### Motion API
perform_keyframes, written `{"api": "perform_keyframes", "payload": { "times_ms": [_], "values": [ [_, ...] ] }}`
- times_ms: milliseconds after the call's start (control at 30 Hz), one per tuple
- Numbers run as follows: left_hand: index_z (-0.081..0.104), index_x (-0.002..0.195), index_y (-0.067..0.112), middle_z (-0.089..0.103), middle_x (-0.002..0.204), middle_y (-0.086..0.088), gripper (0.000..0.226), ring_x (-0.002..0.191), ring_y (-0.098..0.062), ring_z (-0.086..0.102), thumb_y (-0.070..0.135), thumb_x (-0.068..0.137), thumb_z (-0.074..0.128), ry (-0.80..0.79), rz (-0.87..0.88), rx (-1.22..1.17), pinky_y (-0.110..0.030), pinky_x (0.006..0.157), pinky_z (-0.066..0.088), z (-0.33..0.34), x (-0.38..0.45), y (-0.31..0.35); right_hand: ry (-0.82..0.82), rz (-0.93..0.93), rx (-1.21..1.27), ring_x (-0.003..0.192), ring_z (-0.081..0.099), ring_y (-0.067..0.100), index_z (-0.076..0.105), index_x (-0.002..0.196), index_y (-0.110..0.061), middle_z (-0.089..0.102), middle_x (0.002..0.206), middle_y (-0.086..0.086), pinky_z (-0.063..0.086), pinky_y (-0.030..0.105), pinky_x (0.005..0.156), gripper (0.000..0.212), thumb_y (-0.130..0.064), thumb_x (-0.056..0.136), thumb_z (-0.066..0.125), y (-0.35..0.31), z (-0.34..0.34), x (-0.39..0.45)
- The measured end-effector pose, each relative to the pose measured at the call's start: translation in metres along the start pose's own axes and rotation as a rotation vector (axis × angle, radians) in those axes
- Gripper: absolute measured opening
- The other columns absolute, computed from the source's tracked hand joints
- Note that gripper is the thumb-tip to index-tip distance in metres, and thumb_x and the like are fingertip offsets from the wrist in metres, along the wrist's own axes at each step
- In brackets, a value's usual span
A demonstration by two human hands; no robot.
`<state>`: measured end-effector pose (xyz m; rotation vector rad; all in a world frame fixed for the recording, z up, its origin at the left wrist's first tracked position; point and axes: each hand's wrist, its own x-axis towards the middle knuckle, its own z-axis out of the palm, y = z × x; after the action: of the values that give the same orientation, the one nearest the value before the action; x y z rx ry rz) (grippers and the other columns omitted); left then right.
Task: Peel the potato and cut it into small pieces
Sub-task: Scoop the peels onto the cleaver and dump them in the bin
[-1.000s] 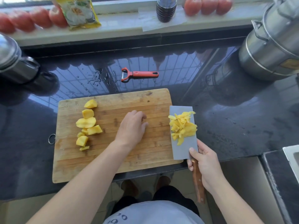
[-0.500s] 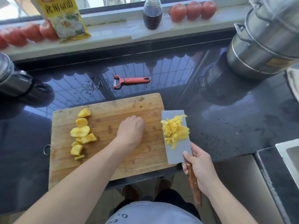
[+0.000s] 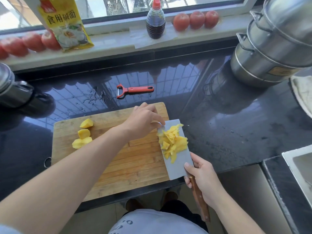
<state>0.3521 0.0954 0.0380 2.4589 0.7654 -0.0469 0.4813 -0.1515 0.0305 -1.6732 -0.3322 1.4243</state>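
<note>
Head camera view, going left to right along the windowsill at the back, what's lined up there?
Red tomatoes → yellow packet → dark sauce bottle → three more tomatoes.

Bright daylight is pouring in through the window (image 3: 152, 7) — panes there are washing out to near white. Below the window, the glossy black countertop (image 3: 236, 132) is mirroring its grille as pale glare. Wide-angle distortion is bending the steel pots (image 3: 273, 48) right of the window, and the tomatoes (image 3: 25, 43) below its left end are blurring slightly.
</note>
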Motion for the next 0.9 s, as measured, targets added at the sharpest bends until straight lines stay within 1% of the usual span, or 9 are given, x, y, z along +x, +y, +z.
{"api": "perform_keyframes", "payload": {
  "times_ms": [67,200,300,400,500,633,700,800,900],
  "values": [
    [0.077,0.113,0.044,0.056,0.104,0.010,0.021,0.100,-0.014,0.039,0.031,0.097,0.070,0.029,0.023,0.007,-0.034,0.085,0.027,-0.004,-0.002,-0.001,-0.005,0.000,-0.001,0.058,0.047,0.020,0.063,0.132,-0.033,0.073,0.097,0.010,0.042,0.032,0.052,0.040,-0.007,0.104,0.050,-0.001,0.000,-0.002],
    [0.076,0.115,0.046,0.054,0.101,0.012,0.024,0.102,-0.015,0.044,0.030,0.099,0.069,0.040,-0.008,-0.036,-0.042,0.095,0.038,-0.011,-0.006,-0.002,-0.025,0.003,-0.009,0.059,0.048,0.020,0.064,0.128,-0.037,0.074,0.099,0.009,0.043,0.032,0.053,0.040,-0.008,0.104,0.050,-0.006,-0.002,-0.005],
    [0.077,0.115,0.044,0.053,0.099,0.013,0.024,0.100,-0.016,0.044,0.028,0.101,0.066,0.075,0.009,-0.048,-0.045,0.095,0.040,-0.015,-0.016,0.001,-0.046,0.000,-0.026,0.059,0.048,0.020,0.064,0.127,-0.038,0.075,0.099,0.008,0.043,0.033,0.053,0.040,-0.008,0.104,0.050,-0.011,-0.003,-0.007],
    [0.076,0.121,0.041,0.058,0.110,0.006,0.034,0.103,-0.019,0.046,0.015,0.100,0.067,0.118,0.093,0.110,-0.044,0.092,0.042,-0.013,-0.035,-0.001,-0.086,-0.015,-0.041,0.058,0.048,0.019,0.065,0.127,-0.037,0.074,0.098,0.009,0.042,0.032,0.052,0.040,-0.007,0.105,0.050,-0.017,-0.005,-0.007],
    [0.075,0.123,0.036,0.060,0.119,-0.002,0.050,0.116,-0.027,0.052,0.001,0.088,0.074,0.191,0.170,0.282,-0.047,0.097,0.043,-0.008,-0.060,-0.003,-0.124,-0.015,-0.087,0.057,0.048,0.019,0.064,0.128,-0.036,0.075,0.099,0.008,0.043,0.032,0.052,0.040,-0.008,0.105,0.050,-0.022,-0.008,-0.007],
    [0.077,0.119,0.030,0.064,0.114,-0.002,0.049,0.107,-0.027,0.059,-0.001,0.082,0.077,0.341,0.134,0.330,-0.047,0.094,0.048,-0.001,-0.096,-0.004,-0.196,-0.022,-0.153,0.058,0.050,0.019,0.063,0.125,-0.038,0.075,0.098,0.007,0.045,0.031,0.053,0.038,-0.010,0.105,0.050,-0.031,-0.007,-0.007],
    [0.080,0.114,0.026,0.066,0.106,0.002,0.039,0.099,-0.021,0.060,-0.002,0.087,0.075,0.484,0.000,0.166,-0.044,0.088,0.050,-0.001,-0.116,0.000,-0.253,-0.036,-0.191,0.058,0.049,0.020,0.064,0.126,-0.038,0.074,0.095,0.010,0.044,0.032,0.053,0.039,-0.008,0.105,0.051,-0.036,-0.002,-0.007],
    [0.081,0.111,0.020,0.068,0.101,0.007,0.030,0.095,-0.006,0.062,-0.002,0.095,0.068,0.710,-0.359,-0.400,-0.027,0.086,0.051,-0.012,-0.151,0.017,-0.355,-0.060,-0.253,0.057,0.047,0.022,0.066,0.127,-0.036,0.071,0.095,0.018,0.041,0.033,0.050,0.041,-0.005,0.104,0.051,-0.045,0.017,-0.009],
    [0.082,0.107,0.020,0.070,0.102,0.009,0.023,0.086,0.002,0.061,0.004,0.097,0.068,0.818,-0.557,-0.742,-0.016,0.078,0.046,-0.021,-0.201,0.024,-0.441,-0.093,-0.320,0.056,0.045,0.022,0.068,0.127,-0.035,0.066,0.082,0.020,0.039,0.032,0.049,0.043,-0.002,0.103,0.051,-0.051,0.050,-0.012]
  ]
}}
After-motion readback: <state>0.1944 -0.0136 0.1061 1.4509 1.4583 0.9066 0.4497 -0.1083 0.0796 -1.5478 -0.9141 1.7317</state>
